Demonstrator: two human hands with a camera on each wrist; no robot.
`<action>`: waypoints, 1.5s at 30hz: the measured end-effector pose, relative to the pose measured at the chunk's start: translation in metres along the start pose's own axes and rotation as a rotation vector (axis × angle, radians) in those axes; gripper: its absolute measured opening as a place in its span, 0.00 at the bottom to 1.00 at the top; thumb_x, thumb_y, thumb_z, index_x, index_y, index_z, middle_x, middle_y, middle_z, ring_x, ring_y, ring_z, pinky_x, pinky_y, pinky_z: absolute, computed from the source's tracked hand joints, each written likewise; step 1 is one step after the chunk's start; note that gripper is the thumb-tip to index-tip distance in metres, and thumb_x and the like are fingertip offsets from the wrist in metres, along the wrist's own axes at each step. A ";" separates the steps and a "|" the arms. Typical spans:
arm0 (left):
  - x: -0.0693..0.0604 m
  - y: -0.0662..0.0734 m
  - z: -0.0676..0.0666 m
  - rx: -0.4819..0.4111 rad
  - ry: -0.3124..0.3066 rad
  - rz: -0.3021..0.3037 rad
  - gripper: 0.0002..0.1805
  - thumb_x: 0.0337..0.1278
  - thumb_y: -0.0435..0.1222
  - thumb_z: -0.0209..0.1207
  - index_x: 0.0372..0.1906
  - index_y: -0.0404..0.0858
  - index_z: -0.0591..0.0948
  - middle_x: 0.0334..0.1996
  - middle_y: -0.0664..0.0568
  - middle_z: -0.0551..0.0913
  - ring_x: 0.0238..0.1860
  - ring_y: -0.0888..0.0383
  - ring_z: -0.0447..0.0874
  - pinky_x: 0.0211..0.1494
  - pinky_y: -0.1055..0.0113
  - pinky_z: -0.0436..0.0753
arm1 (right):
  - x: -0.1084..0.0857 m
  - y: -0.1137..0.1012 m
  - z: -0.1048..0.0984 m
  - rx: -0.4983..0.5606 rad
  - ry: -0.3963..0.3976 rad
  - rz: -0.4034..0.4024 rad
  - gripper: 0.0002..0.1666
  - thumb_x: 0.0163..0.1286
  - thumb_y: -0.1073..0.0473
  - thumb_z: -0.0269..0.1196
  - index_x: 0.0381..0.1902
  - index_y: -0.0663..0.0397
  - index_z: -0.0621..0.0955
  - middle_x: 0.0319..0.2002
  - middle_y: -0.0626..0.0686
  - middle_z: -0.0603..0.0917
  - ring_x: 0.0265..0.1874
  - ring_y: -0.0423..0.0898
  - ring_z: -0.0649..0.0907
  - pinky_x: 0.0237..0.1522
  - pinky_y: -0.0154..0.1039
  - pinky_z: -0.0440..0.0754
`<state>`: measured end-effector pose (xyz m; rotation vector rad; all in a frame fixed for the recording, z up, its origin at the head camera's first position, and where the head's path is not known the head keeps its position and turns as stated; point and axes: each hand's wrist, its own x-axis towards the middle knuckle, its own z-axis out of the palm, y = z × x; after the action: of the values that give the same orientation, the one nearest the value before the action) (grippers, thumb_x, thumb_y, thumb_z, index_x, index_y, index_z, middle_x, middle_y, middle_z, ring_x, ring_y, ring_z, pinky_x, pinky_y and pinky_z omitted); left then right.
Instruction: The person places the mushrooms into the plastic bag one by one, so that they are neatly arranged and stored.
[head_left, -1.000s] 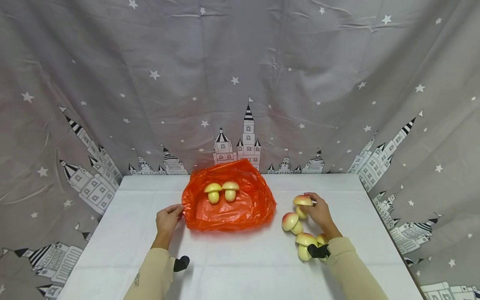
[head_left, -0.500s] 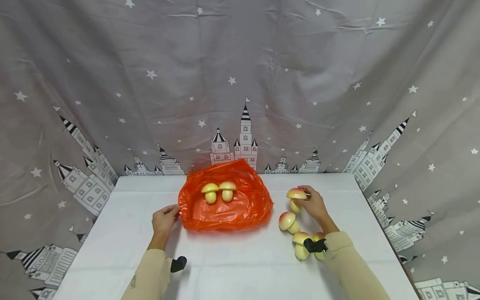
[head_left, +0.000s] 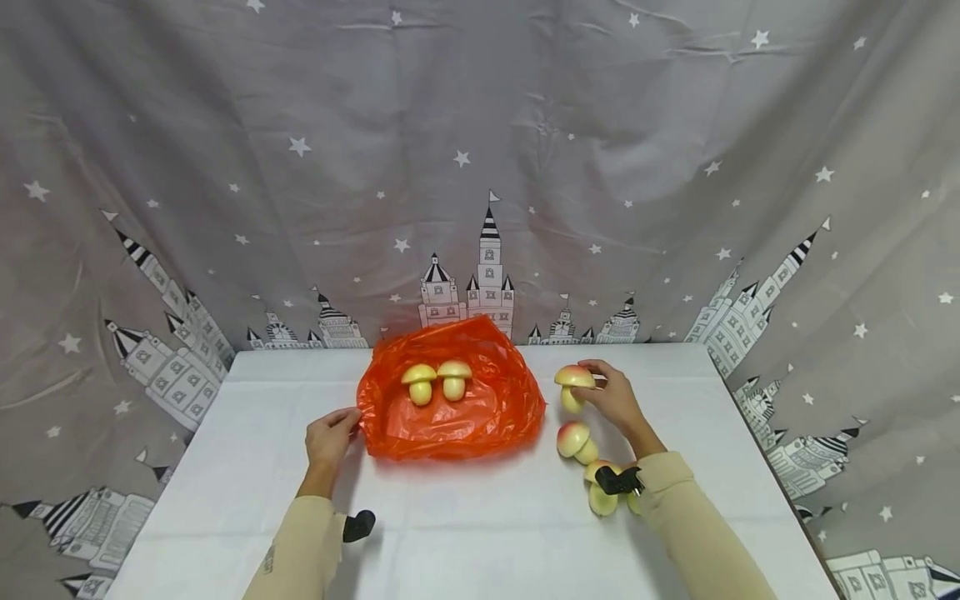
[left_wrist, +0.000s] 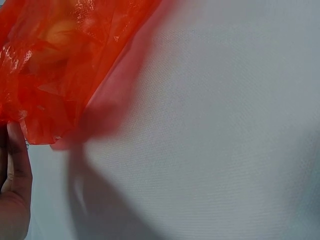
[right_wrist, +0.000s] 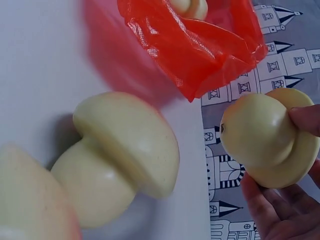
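Note:
A red plastic bag [head_left: 457,433] lies spread with its mouth facing up, and two yellow toy mushrooms [head_left: 422,392] sit side by side inside it. My left hand [head_left: 330,442] pinches the bag's left rim between thumb and fingers. To the right of the bag, my right hand [head_left: 617,400] grips another toy mushroom [head_left: 573,387], yellow with a reddish cap. In the right wrist view the fingers hold this mushroom [right_wrist: 265,137] around its cap, with the stem toward the camera.
Nearer me on the white table [head_left: 450,542] lie several loose mushrooms [head_left: 576,442], partly hidden by the right wrist's black camera [head_left: 618,481]. A grey curtain [head_left: 480,108] printed with castles and stars hangs behind the table.
My right hand has lifted the mushroom from beside the others and carried it left and away from me, closer to the bag. The left hand keeps its hold on the rim.

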<state>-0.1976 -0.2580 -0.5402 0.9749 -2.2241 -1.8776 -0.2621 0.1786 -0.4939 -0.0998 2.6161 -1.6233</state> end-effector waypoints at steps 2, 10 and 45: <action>-0.001 0.000 0.000 0.011 0.003 0.012 0.22 0.66 0.42 0.58 0.56 0.30 0.79 0.52 0.37 0.79 0.48 0.50 0.79 0.54 0.63 0.80 | 0.002 -0.001 0.003 0.029 -0.006 -0.007 0.30 0.60 0.66 0.67 0.60 0.65 0.74 0.59 0.66 0.75 0.53 0.62 0.79 0.48 0.40 0.80; -0.002 0.002 0.000 0.017 -0.001 0.007 0.22 0.67 0.42 0.57 0.57 0.30 0.78 0.53 0.38 0.79 0.47 0.52 0.78 0.55 0.63 0.79 | 0.006 -0.015 0.018 0.064 0.021 -0.029 0.29 0.58 0.65 0.68 0.58 0.65 0.76 0.54 0.66 0.78 0.52 0.61 0.80 0.51 0.44 0.80; 0.001 0.000 0.000 0.019 -0.005 0.031 0.20 0.66 0.40 0.58 0.54 0.29 0.80 0.46 0.40 0.82 0.39 0.57 0.79 0.39 0.77 0.81 | 0.017 -0.060 0.092 0.212 -0.142 -0.024 0.28 0.64 0.61 0.66 0.62 0.60 0.75 0.55 0.59 0.78 0.52 0.55 0.78 0.54 0.45 0.79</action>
<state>-0.1987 -0.2588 -0.5406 0.9342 -2.2506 -1.8517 -0.2693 0.0689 -0.4814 -0.2272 2.3335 -1.8166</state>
